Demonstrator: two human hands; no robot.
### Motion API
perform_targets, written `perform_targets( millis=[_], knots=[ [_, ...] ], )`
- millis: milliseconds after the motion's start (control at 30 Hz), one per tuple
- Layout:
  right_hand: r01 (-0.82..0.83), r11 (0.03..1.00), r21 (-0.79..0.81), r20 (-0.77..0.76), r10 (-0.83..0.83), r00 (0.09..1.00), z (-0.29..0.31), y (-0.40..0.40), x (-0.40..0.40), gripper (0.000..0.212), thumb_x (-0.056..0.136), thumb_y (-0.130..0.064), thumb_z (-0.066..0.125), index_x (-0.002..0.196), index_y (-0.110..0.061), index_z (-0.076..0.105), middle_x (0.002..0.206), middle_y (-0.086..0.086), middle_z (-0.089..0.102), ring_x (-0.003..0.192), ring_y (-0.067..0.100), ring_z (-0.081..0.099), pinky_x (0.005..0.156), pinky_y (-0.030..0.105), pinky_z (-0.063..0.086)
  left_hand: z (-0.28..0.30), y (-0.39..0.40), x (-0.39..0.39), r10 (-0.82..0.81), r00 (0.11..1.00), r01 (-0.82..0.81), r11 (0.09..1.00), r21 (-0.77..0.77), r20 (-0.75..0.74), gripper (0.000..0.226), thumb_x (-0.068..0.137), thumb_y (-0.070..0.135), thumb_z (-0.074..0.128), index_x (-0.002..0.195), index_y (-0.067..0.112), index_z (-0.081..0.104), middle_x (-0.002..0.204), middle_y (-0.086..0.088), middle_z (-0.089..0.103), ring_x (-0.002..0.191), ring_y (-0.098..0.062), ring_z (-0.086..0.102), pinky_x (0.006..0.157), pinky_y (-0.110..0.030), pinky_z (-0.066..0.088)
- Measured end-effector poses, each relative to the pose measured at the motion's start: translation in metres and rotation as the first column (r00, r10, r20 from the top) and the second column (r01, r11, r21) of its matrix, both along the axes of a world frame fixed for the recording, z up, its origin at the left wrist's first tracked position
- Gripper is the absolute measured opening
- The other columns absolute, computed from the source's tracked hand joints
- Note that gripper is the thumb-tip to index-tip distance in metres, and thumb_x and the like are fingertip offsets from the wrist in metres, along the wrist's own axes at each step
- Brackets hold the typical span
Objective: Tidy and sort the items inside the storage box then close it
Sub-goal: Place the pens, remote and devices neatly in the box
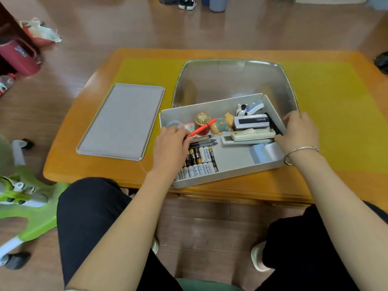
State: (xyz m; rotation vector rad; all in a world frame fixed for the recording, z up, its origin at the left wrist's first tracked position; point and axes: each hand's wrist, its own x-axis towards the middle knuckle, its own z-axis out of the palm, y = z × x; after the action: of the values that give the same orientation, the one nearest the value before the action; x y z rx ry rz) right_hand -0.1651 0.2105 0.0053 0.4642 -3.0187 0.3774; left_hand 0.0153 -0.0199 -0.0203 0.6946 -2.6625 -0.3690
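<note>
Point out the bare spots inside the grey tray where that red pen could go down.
Bare floor lies between the batteries and the blue-white blocks, below the remotes. The tray's far row, around the gold-capped jar and figurine, is crowded.

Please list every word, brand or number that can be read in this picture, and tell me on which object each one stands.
"BENTE": white letters on the dark band of the white and black case in the grey tray, seen upside down.
"Heybright": on the white batteries at the tray's front left.
Print on the black and gold batteries: too small to read.
Label on the dark red bottle on the floor: blurred, unreadable.
</note>
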Motion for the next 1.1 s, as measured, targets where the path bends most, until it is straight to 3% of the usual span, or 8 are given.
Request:
perform_targets(
  millis=[200,533,667,867,1100],
  knots=[
    [-0.008,1.000,0.017,0.095,0.007,0.995,-0.003,-0.007,-0.012,0.047,0.071,-0.005,0.070,0.112,-0.006,0.047,0.118,0.018,0.046,0.098,0.038,0.053,0.069,0.037,0.043,-0.003,-0.003,0.001,-0.015,0.999,0.016,0.999,0.029,-0.033,0.025,0.094,0.033,0.058,0.111,0.017,0.067,0.106,-0.003,0.065,0.098,-0.020,0.051,0.083,-0.035,0.046],
    [0.005,0.991,-0.132,-0.040,-0.010,0.999,-0.009,-0.003,-0.011,0.028,0.073,-0.015,0.065,0.099,-0.005,0.061,0.100,0.016,0.059,0.087,0.035,0.055,0.066,0.032,0.039,-0.008,-0.011,0.001,0.012,0.994,-0.005,0.998,0.064,-0.112,0.023,0.095,0.033,0.057,0.109,0.018,0.067,0.102,0.000,0.065,0.091,-0.013,0.049,0.076,-0.027,0.041],
    [-0.049,0.974,-0.222,-0.127,0.021,0.992,-0.006,-0.001,-0.012,0.016,0.076,-0.013,0.058,0.087,-0.004,0.065,0.086,0.016,0.064,0.078,0.032,0.054,0.062,0.031,0.036,-0.008,-0.015,0.002,-0.001,1.000,0.001,0.999,-0.043,0.012,0.027,0.095,0.036,0.055,0.114,0.022,0.067,0.105,-0.001,0.065,0.097,-0.020,0.052,0.079,-0.033,0.034],
    [-0.303,0.883,-0.358,-0.232,0.230,0.945,0.003,-0.020,0.015,0.017,0.083,-0.020,0.063,0.096,-0.013,0.070,0.089,0.004,0.068,0.083,0.022,0.061,0.072,0.031,0.048,-0.008,-0.013,-0.010,0.006,0.968,0.050,0.975,-0.217,0.250,0.025,0.092,0.039,0.059,0.111,0.026,0.070,0.109,-0.001,0.064,0.103,-0.023,0.053,0.081,-0.038,0.028],
    [-0.482,0.830,-0.281,-0.114,0.469,0.876,-0.004,-0.049,0.034,0.018,0.084,-0.023,0.067,0.101,-0.019,0.071,0.095,0.001,0.069,0.094,0.020,0.058,0.079,0.034,0.049,-0.005,-0.018,-0.025,0.034,0.939,0.067,0.958,-0.278,0.343,0.014,0.090,0.024,0.063,0.103,0.020,0.066,0.105,-0.003,0.064,0.096,-0.023,0.057,0.078,-0.036,0.027]
  ],
)
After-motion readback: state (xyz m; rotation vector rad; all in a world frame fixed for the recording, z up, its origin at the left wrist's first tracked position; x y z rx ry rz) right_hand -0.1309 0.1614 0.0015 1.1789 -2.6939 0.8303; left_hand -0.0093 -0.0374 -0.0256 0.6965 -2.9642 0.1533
